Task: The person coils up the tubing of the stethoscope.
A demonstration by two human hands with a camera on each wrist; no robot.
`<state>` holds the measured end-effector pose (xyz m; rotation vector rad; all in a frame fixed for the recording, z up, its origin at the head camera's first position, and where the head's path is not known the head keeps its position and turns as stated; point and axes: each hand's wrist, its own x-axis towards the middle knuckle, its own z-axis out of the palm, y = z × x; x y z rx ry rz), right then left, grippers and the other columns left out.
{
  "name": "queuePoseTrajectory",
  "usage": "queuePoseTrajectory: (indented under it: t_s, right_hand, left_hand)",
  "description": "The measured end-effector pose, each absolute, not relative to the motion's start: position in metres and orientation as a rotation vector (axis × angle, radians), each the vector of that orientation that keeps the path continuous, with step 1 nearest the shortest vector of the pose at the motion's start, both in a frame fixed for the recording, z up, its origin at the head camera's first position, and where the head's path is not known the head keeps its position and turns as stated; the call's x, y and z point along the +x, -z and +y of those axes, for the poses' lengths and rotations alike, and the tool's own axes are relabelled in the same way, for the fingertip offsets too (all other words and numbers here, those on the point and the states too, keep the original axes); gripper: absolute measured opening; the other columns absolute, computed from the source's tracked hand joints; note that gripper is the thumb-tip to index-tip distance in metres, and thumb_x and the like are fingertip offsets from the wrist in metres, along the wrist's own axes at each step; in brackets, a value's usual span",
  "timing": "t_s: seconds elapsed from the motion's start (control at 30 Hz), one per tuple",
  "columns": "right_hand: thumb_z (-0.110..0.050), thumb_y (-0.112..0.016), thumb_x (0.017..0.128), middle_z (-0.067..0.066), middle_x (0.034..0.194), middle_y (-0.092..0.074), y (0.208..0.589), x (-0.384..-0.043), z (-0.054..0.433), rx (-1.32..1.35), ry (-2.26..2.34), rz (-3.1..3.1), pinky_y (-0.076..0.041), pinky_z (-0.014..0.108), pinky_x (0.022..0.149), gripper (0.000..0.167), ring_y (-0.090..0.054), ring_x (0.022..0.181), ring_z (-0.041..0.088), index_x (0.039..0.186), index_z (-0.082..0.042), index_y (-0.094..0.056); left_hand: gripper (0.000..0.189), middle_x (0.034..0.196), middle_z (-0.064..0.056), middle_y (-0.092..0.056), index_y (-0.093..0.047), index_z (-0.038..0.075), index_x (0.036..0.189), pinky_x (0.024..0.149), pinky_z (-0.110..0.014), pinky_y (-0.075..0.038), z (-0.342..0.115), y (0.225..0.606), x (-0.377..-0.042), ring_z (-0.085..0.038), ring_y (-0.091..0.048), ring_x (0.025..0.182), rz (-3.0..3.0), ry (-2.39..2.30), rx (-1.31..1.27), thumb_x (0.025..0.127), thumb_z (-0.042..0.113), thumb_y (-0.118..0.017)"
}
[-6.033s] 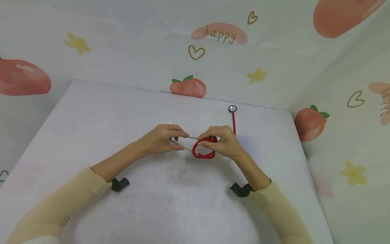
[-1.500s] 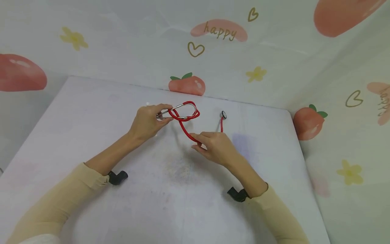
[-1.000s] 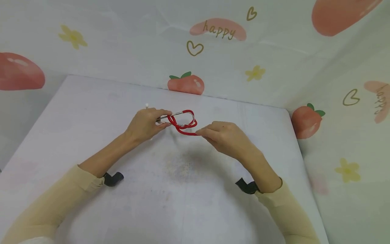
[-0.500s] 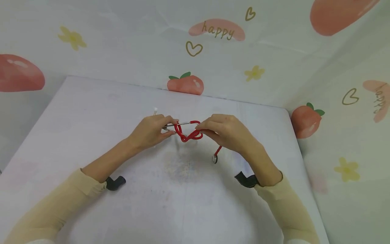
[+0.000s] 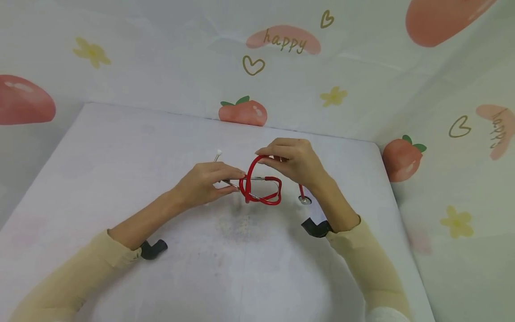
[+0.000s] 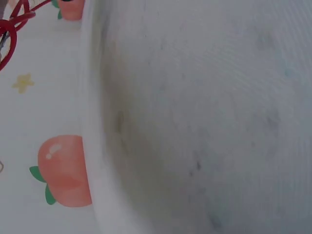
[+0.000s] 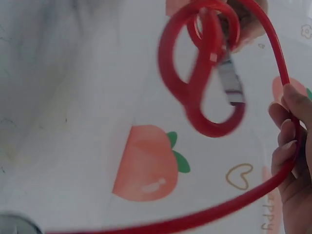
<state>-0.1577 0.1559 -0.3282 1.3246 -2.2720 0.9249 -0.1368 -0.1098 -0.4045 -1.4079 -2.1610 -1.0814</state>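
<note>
A stethoscope with red tubing [image 5: 273,202] is held above the table between both hands. My left hand [image 5: 205,182] pinches its metal binaural tubes, around which the tubing is looped; a white ear tip [image 5: 219,152] pokes out behind that hand. My right hand [image 5: 295,161] pinches the tubing higher up, pulling it into an arch over the coil. Below the right hand the chest piece [image 5: 305,200] hangs on the tubing's end. In the right wrist view, the tubing [image 7: 214,210] runs through the right fingers [image 7: 288,146]. The left wrist view catches only part of the tubing [image 6: 10,44].
Underneath is a white-covered table [image 5: 193,277] with faint stains. A printed cloth backdrop [image 5: 169,58] rises behind and to the right of it. Black curved pieces [image 5: 154,249] stick out at both sleeve cuffs.
Over the last second, the left hand shifts right and nearer with the tubes. The right hand goes close to the coil, then rises with the tubing; the chest piece comes back into view, dangling.
</note>
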Motion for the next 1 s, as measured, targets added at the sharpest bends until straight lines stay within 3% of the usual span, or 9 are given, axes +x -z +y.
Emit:
queuePoseTrajectory:
  t_s: [0.23, 0.4, 0.6, 0.83, 1.0]
  right_hand:
    - [0.002, -0.078, 0.082, 0.007, 0.095, -0.075, 0.342, -0.165, 0.153, 1.271, -1.061, -2.337, -0.056, 0.023, 0.072, 0.027, -0.069, 0.083, 0.014, 0.109, -0.002, -0.077]
    - [0.000, -0.076, 0.085, 0.003, 0.086, -0.074, 0.349, -0.169, 0.151, 1.190, -1.215, -2.385, -0.053, 0.023, 0.064, 0.023, -0.062, 0.070, 0.010, 0.108, -0.002, -0.077]
    - [-0.002, -0.072, 0.090, 0.004, 0.076, -0.069, 0.356, -0.177, 0.151, 1.032, -1.577, -2.503, -0.053, 0.027, 0.055, 0.020, -0.057, 0.062, 0.017, 0.110, -0.001, -0.076]
    - [-0.016, -0.071, 0.094, 0.013, 0.097, -0.074, 0.373, -0.187, 0.146, 0.813, -1.982, -2.616, -0.054, 0.029, 0.060, 0.025, -0.063, 0.072, 0.024, 0.115, -0.004, -0.074]
    - [-0.008, -0.068, 0.094, 0.017, 0.080, -0.068, 0.384, -0.186, 0.140, 0.816, -2.088, -2.593, -0.045, 0.028, 0.052, 0.026, -0.051, 0.059, 0.026, 0.116, 0.005, -0.070]
  left_hand:
    - [0.057, 0.107, -0.005, -0.074, -0.067, 0.004, 0.122, 0.072, -0.027, -0.059, -0.109, 0.402, -0.132, -0.015, -0.071, 0.083, -2.129, 1.131, -1.328, 0.069, 0.007, -0.091]
    - [0.069, 0.107, -0.006, -0.074, -0.063, 0.003, 0.130, 0.070, -0.028, -0.059, -0.109, 0.399, -0.133, -0.015, -0.071, 0.082, -2.097, 1.151, -1.281, 0.067, 0.004, -0.091]
    - [0.063, 0.107, -0.008, -0.074, -0.066, 0.004, 0.128, 0.071, -0.027, -0.058, -0.112, 0.398, -0.137, -0.016, -0.072, 0.082, -2.063, 1.199, -1.258, 0.070, 0.004, -0.089]
    - [0.063, 0.108, -0.010, -0.074, -0.068, 0.003, 0.127, 0.071, -0.024, -0.057, -0.111, 0.395, -0.142, -0.016, -0.070, 0.079, -2.002, 1.277, -1.226, 0.068, 0.001, -0.090]
    - [0.057, 0.107, -0.010, -0.072, -0.071, 0.003, 0.120, 0.070, -0.023, -0.057, -0.108, 0.396, -0.146, -0.017, -0.069, 0.081, -1.984, 1.300, -1.225, 0.066, -0.003, -0.089]
